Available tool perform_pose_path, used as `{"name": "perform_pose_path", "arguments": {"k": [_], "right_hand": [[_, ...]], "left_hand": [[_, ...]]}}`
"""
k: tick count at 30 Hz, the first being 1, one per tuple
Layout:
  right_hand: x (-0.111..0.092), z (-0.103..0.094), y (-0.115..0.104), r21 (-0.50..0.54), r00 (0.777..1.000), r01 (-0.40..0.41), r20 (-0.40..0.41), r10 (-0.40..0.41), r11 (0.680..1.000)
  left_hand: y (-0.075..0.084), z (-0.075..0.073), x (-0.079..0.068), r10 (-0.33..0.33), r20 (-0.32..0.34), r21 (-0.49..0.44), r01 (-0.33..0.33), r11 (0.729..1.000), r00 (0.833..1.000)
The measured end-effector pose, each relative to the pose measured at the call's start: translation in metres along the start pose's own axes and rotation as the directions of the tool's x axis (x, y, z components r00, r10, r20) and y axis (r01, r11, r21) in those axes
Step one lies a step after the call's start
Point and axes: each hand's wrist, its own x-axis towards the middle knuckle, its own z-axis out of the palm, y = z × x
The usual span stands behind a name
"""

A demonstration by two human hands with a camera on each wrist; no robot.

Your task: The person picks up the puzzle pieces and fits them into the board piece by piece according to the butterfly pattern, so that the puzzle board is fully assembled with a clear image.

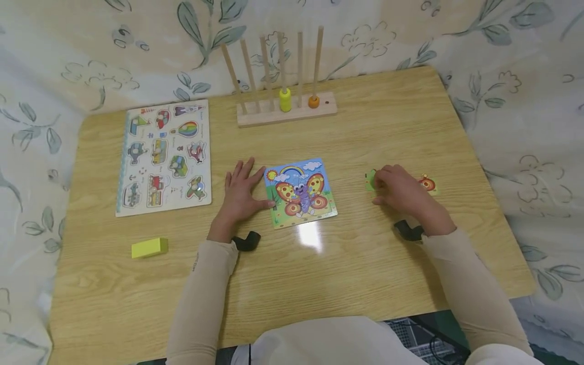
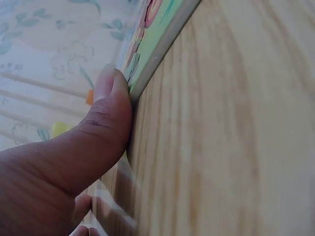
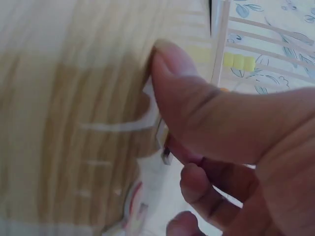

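A square butterfly puzzle [image 1: 301, 195] lies mid-table with a rainbow and sun on it. My left hand [image 1: 240, 195] rests at its left side, fingers spread, the thumb touching the lower left edge. In the left wrist view that thumb [image 2: 106, 113] presses against the puzzle's side. To the right, my right hand [image 1: 401, 190] pinches a small green puzzle piece [image 1: 370, 180] at the tabletop. The right wrist view shows the edge of a thin piece [image 3: 166, 156] behind the thumb; the fingers mostly cover it. Another piece with a red-orange round shape [image 1: 428, 183] lies just right of this hand.
A wooden peg stand [image 1: 287, 115] with upright rods, yellow rings [image 1: 285, 100] and an orange bead [image 1: 314, 101] stands at the back. A vehicle picture board [image 1: 164, 157] lies at the left, with a yellow-green block [image 1: 149, 248] nearer me. Patterned cloth hangs behind the table.
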Motion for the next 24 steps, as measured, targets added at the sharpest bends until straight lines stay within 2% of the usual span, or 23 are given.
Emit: {"name": "perform_pose_path", "arguments": {"k": [3, 7, 12, 14, 16, 18, 20, 22, 24], "right_hand": [[0.003, 0.001, 0.0, 0.009, 1.0, -0.022, -0.011, 0.022, 1.0], [0.008, -0.002, 0.002, 0.006, 0.995, -0.097, -0.005, 0.097, 0.995], [0.014, -0.008, 0.003, 0.018, 0.971, -0.237, 0.043, 0.236, 0.971], [0.016, -0.009, 0.002, 0.028, 0.962, -0.267, 0.057, 0.265, 0.963], [0.018, -0.009, 0.001, 0.051, 0.966, -0.258, 0.045, 0.256, 0.965], [0.022, -0.006, -0.002, 0.087, 0.971, -0.236, -0.013, 0.238, 0.968], [0.026, -0.002, -0.013, 0.177, 0.971, -0.213, -0.07, 0.228, 0.961], [0.032, 0.004, -0.029, 0.295, 0.972, -0.179, -0.094, 0.215, 0.939], [0.038, 0.01, -0.051, 0.411, 0.982, -0.125, -0.077, 0.171, 0.903]], "left_hand": [[0.0, 0.0, 0.001, 0.001, -0.007, 0.001, -0.001, 1.0, 1.0], [0.0, 0.0, 0.001, -0.005, -0.003, -0.002, 0.005, 1.0, 1.0], [0.0, -0.002, 0.001, 0.001, -0.002, 0.003, -0.001, 1.0, 1.0], [0.0, -0.003, 0.001, 0.004, -0.004, 0.001, -0.004, 1.0, 1.0], [0.0, -0.003, 0.002, 0.002, -0.003, -0.001, -0.002, 1.0, 1.0], [0.0, -0.004, 0.002, -0.001, 0.001, 0.0, 0.001, 1.0, 1.0], [0.0, -0.003, 0.003, -0.007, 0.006, 0.006, 0.007, 1.0, 1.0], [0.0, -0.002, 0.003, -0.012, 0.013, 0.013, 0.012, 1.0, 1.0], [0.0, 0.0, 0.003, -0.016, 0.015, 0.02, 0.015, 1.0, 1.0]]}}
